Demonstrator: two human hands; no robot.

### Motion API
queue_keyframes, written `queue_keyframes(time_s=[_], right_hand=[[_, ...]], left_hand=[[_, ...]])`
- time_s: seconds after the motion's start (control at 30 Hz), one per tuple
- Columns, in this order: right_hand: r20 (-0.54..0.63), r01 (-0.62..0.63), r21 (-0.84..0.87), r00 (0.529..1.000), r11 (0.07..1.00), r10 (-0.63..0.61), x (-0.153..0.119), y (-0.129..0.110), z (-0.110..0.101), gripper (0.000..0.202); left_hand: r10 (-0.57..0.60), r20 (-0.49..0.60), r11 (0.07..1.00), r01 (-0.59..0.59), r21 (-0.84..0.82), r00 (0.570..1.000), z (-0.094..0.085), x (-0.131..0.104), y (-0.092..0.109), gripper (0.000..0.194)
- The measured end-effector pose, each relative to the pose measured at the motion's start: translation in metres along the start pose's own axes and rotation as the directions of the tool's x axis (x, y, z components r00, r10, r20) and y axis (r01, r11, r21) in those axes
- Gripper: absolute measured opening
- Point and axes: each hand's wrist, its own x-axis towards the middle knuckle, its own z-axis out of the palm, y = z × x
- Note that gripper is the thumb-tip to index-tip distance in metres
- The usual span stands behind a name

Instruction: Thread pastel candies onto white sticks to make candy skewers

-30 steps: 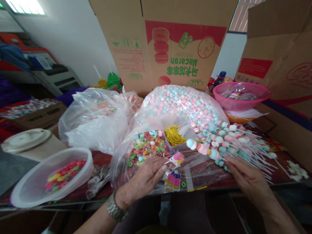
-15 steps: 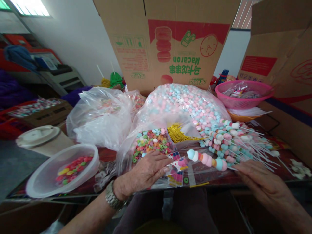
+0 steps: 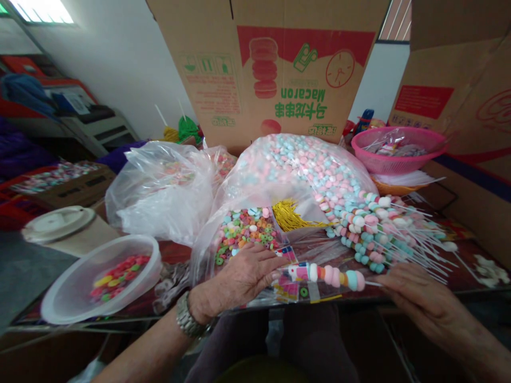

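My right hand (image 3: 419,298) pinches the white stick of a candy skewer (image 3: 335,277), which lies level and points left. The skewer's left tip is inside a small printed wrapper (image 3: 297,272). My left hand (image 3: 243,276), with a metal watch at the wrist, closes thumb and fingers on the wrapper's left end. Below it are more printed wrappers (image 3: 287,291) and a green ring (image 3: 304,292). Just behind my left hand are colourful candy rings (image 3: 247,227) and yellow twist ties (image 3: 293,215). A pile of finished skewers (image 3: 375,229) lies behind my right hand.
Behind stands a big bag of pastel candies (image 3: 295,159) before a cardboard box (image 3: 223,69). At left are a white plastic bag (image 3: 167,197), a translucent bowl (image 3: 51,303) and a lidded container (image 3: 59,223). A pink basket (image 3: 399,162) sits at back right.
The skewer has moved left and slightly down, and its blue and white tip has entered the wrapper. My right hand has shifted left with it. My left hand stays nearly in place.
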Motion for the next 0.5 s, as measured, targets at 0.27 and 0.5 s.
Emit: queue_keyframes(time_s=[0.27, 0.5], right_hand=[[0.116, -0.302, 0.237, 0.952, 0.923, 0.282, 0.005, -0.018, 0.027, 0.019], [0.429, -0.687, 0.555, 0.720, 0.469, 0.546, -0.006, -0.061, 0.084, 0.037]], left_hand=[[0.077, 0.054, 0.997, -0.076, -0.023, 0.996, 0.000, 0.020, 0.001, 0.032], [-0.439, -0.684, 0.898, 0.306, -0.315, 0.582, 0.038, 0.009, -0.004, 0.087]])
